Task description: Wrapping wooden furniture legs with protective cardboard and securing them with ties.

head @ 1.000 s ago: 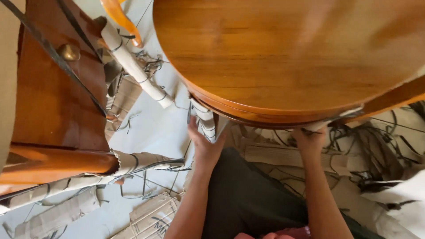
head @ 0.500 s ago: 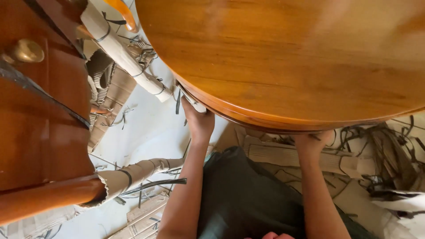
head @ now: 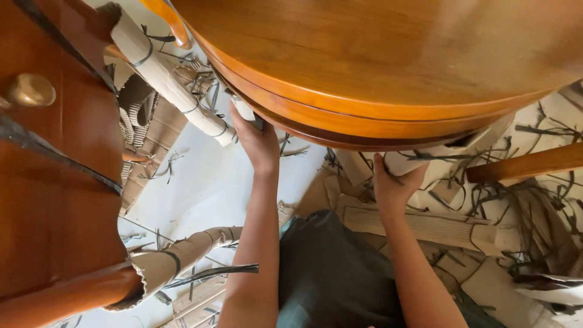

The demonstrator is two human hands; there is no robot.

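A round wooden tabletop (head: 388,54) with a thick rim fills the upper right of the head view. My left hand (head: 258,143) reaches under its left edge and grips a table leg wrapped in white paper (head: 244,109). My right hand (head: 395,182) is under the front of the rim, its fingers closed on a cardboard-wrapped part (head: 419,159) beneath the top; the fingertips are hidden by the rim.
A brown wooden cabinet (head: 54,200) with a brass knob (head: 29,90) stands at left. Two cardboard-wrapped legs (head: 164,73) (head: 182,255) lie near it. Torn cardboard, paper and black strapping (head: 504,200) litter the white floor. A bare wooden leg (head: 528,163) juts at right.
The view has shifted closer and down to the right. My left hand has slid up the wrapped leg under the rim; my right hand stays beneath the tabletop edge.
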